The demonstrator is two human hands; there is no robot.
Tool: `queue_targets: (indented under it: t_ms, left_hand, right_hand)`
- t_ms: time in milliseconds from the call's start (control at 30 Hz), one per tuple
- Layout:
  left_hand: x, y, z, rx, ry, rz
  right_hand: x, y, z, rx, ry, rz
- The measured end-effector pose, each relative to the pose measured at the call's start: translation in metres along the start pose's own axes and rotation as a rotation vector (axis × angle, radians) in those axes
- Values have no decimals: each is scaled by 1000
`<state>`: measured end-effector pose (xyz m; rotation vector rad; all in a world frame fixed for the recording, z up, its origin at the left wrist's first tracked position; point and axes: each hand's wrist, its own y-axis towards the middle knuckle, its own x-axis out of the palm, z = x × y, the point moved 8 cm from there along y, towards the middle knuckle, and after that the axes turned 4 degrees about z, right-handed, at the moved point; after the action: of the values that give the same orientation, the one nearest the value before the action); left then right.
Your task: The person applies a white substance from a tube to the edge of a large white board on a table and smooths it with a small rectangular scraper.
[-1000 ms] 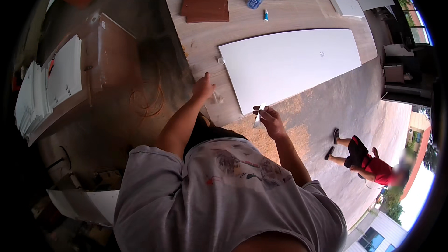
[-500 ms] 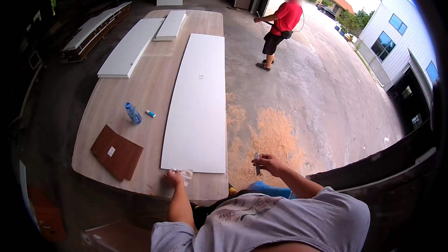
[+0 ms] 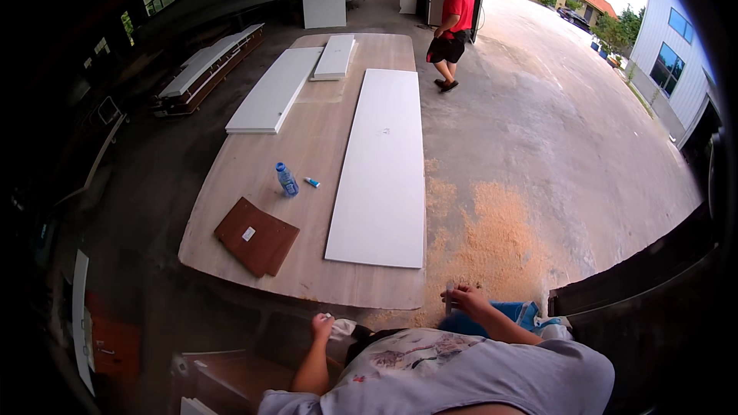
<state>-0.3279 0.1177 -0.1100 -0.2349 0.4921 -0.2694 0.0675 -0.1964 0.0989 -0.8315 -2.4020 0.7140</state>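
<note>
A long white panel lies flat on the wood-toned table. My left hand is closed on a crumpled white cloth, just off the table's near edge and apart from the panel. To the right of the table's near corner, my right hand grips a small, flat grey metal blade held upright. Only the blade's outline is clear; its exact kind is too small to tell.
On the table are brown panels, a blue bottle, a small tube and stacked white boards. Sawdust covers the floor on the right. Beyond stands a person in red. A blue bag is beside my right arm.
My left hand has drawn back with the cloth from the panel's near end. My right hand still holds the blade, now lower. The person in red has walked farther away. The view has shifted.
</note>
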Motion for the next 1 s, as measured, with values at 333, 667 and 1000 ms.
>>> queue_targets:
  t_ms: [333, 667, 1000]
  left_hand:
    - [-206, -477, -189, -854, 103, 388]
    - [-151, -723, -212, -316, 391, 870]
    - [-142, -875, -344, -1101, -206, 1058]
  right_hand:
    - [115, 36, 46, 69, 53, -364]
    - [224, -56, 172, 364, -138, -578]
    - [383, -212, 313, 369, -306, -905]
